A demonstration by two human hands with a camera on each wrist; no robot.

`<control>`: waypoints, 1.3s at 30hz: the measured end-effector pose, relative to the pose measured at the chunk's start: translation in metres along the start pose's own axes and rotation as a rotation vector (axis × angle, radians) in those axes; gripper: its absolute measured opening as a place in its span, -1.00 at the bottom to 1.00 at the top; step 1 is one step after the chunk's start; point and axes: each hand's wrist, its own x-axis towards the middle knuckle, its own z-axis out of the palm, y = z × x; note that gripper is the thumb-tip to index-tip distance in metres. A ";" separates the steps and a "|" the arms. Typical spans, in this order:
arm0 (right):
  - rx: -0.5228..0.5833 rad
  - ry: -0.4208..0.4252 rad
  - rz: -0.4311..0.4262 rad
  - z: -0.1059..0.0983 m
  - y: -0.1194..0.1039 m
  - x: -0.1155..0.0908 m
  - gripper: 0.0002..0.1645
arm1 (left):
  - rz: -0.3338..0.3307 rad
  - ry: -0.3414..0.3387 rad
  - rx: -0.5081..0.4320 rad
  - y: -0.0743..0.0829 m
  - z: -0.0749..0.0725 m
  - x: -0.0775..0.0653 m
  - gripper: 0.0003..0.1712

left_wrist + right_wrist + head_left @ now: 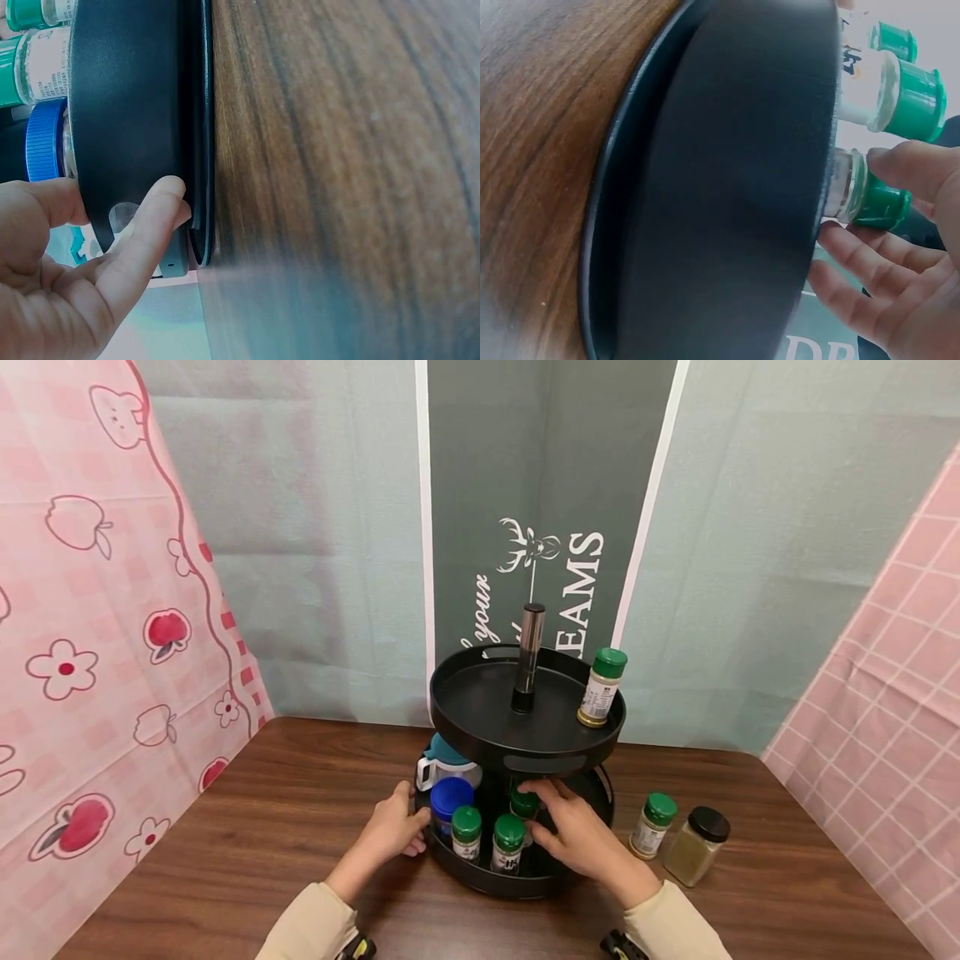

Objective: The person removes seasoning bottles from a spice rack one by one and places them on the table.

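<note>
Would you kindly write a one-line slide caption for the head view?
Left hand grips the lower tray while the right hand holds a green-capped jar inside its rim.

Bench (pixel 315 802) is showing dark brown wood grain, catching a soft sheen along its near edge. Behind bench, gray-green cloth (pixel 337 568) is hanging, carrying a dark gray panel (pixel 480 460) between white stripes (pixel 425 527), plus deer-head print (pixel 531 545). Left of bench, pink apple-and-flower cloth (pixel 67 560) is hanging; right of bench, pink grid cloth (pixel 892 735).
</note>
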 end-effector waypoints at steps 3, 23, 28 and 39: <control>-0.010 -0.008 0.001 0.001 -0.001 0.000 -0.36 | 0.000 -0.001 0.002 0.000 0.000 0.000 -0.54; 0.028 -0.058 0.004 -0.007 -0.004 0.000 -0.51 | 0.012 0.017 0.001 -0.002 0.001 0.000 -0.62; 0.027 -0.033 -0.032 -0.010 -0.003 -0.001 -0.51 | 0.024 0.028 -0.008 -0.002 0.002 -0.001 -0.68; 0.019 0.003 -0.025 -0.029 -0.009 0.002 -0.53 | 0.026 0.022 -0.003 -0.001 0.002 -0.001 -0.65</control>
